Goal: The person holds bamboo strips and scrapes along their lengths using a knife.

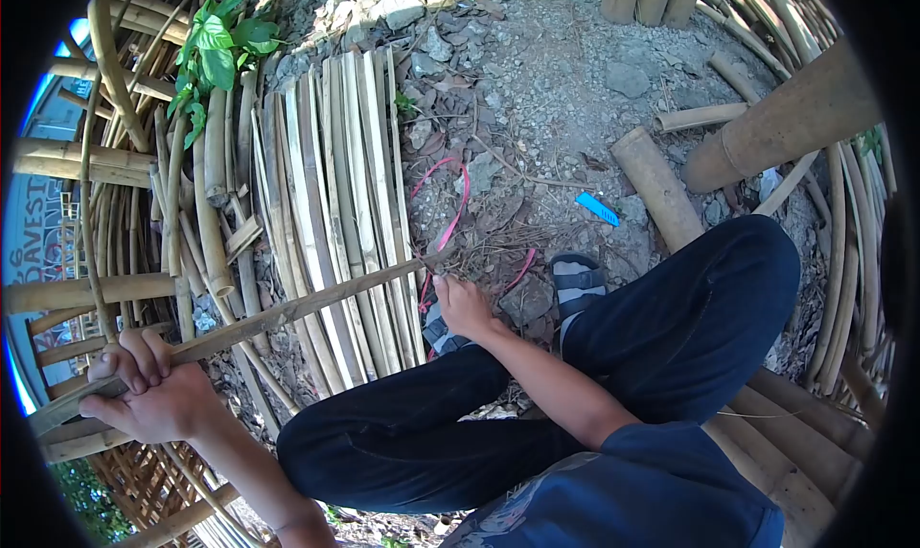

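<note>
partly hidden bamboo strip (pixel 287 310) under left hand (pixel 153 395)

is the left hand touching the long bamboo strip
Touching. The head view shows the left hand with its fingers curled over the long bamboo strip, gripping its near end; no gap shows.

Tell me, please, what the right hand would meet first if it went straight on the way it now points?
Probably the pink cord on the gravel just beyond the right hand, where the bamboo strip ends; depth is unclear.
</note>
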The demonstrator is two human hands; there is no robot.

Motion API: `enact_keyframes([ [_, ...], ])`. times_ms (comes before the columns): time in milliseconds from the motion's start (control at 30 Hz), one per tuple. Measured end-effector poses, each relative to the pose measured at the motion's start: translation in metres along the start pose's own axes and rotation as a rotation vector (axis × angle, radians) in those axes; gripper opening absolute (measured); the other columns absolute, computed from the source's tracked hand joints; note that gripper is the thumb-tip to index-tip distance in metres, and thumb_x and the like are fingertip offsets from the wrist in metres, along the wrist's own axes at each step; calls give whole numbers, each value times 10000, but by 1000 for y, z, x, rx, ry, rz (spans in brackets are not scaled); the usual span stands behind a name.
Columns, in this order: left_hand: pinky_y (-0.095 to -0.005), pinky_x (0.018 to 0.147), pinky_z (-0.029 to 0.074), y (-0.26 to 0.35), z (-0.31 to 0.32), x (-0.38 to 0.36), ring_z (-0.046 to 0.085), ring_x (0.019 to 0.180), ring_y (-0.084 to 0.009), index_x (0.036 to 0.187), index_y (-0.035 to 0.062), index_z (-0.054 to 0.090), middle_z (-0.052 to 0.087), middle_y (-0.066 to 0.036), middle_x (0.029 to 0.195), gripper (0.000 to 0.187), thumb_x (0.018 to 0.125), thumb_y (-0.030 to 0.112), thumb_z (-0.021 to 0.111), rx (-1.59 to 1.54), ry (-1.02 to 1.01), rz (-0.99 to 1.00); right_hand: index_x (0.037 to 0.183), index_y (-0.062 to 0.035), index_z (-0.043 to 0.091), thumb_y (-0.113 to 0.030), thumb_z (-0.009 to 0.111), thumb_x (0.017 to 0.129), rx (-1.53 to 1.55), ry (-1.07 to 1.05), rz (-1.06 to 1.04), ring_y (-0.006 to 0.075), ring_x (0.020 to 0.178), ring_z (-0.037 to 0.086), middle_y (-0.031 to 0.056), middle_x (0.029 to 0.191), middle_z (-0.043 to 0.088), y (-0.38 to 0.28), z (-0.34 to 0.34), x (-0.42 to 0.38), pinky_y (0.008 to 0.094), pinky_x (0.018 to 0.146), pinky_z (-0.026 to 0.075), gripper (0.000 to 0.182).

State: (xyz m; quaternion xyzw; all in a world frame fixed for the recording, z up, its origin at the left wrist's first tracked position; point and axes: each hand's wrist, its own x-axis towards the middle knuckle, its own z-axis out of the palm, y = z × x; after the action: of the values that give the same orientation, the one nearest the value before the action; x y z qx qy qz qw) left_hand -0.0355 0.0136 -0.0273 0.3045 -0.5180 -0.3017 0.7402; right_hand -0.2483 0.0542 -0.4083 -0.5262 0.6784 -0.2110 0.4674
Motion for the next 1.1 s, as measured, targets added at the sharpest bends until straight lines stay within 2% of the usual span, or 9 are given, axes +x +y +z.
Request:
enact_keyframes([
  [300, -233, 422, 206, -5, 2, 2, 278, 518, -118, 871, 54, 659, 353, -4, 607, 711, 1023, 610, 243, 14, 11, 37, 1003, 16, 677, -410, 282, 1041, 7, -4, 140, 511, 912, 635, 335, 913, 657, -3, -7, 11, 581, 864, 491, 583],
  [500, -231, 417, 202, -4, 4, 1, 278, 512, -114, 870, 58, 659, 352, -3, 602, 709, 1027, 603, 233, 33, 44, 35, 1012, 16, 685, -421, 284, 1039, 51, 2, -85, 511, 903, 641, 325, 904, 666, -1, -6, 11, 581, 858, 499, 593],
  [633, -233, 426, 222, -4, 2, 6, 293, 520, -115, 848, 46, 655, 367, -6, 606, 727, 1015, 623, 246, 16, 39, 22, 929, 9, 680, -407, 301, 1041, -33, 28, 140, 503, 845, 651, 312, 838, 667, 5, 1, 20, 580, 813, 506, 574],
  [700, -232, 428, 223, -1, -1, 1, 292, 519, -114, 847, 45, 655, 366, -6, 603, 728, 1016, 623, 245, 32, 54, 13, 949, 13, 694, -421, 282, 1043, 67, 20, -63, 492, 906, 655, 309, 906, 677, 0, 1, 10, 563, 835, 516, 606],
  [767, -233, 431, 224, -1, 3, 2, 290, 519, -113, 839, 43, 651, 367, -5, 606, 724, 1017, 619, 252, 24, 67, -3, 977, 5, 699, -433, 272, 1042, 49, 38, -39, 484, 934, 656, 306, 939, 679, 5, 2, 16, 558, 853, 515, 615],
  [833, -235, 432, 223, 2, 5, 4, 290, 519, -114, 837, 40, 651, 367, -5, 607, 726, 1016, 620, 254, 3, 11, -9, 974, 10, 689, -430, 286, 1041, -16, -6, 236, 491, 915, 654, 310, 920, 675, 7, 1, 23, 565, 847, 513, 600],
  [967, -240, 436, 221, -3, 9, 1, 286, 519, -118, 837, 30, 641, 362, -5, 610, 718, 1018, 614, 264, 27, 92, 10, 955, 8, 716, -448, 268, 1041, 16, 22, 73, 482, 967, 653, 310, 957, 679, 6, 2, 14, 550, 880, 516, 645],
  [1000, -240, 436, 221, -3, 6, 2, 286, 519, -118, 837, 30, 641, 362, -5, 610, 718, 1018, 614, 264, 22, 93, 26, 951, 5, 712, -447, 271, 1040, -19, 65, 249, 491, 954, 651, 303, 941, 682, 8, 0, 20, 560, 875, 513, 638],
  [1100, -230, 416, 204, -5, -5, 4, 274, 511, -110, 901, 45, 667, 360, 2, 614, 695, 1036, 582, 246, -1, -36, 26, 951, 7, 713, -435, 286, 1039, -4, -15, 308, 493, 972, 644, 301, 952, 681, 8, 5, 28, 562, 892, 503, 620],
])
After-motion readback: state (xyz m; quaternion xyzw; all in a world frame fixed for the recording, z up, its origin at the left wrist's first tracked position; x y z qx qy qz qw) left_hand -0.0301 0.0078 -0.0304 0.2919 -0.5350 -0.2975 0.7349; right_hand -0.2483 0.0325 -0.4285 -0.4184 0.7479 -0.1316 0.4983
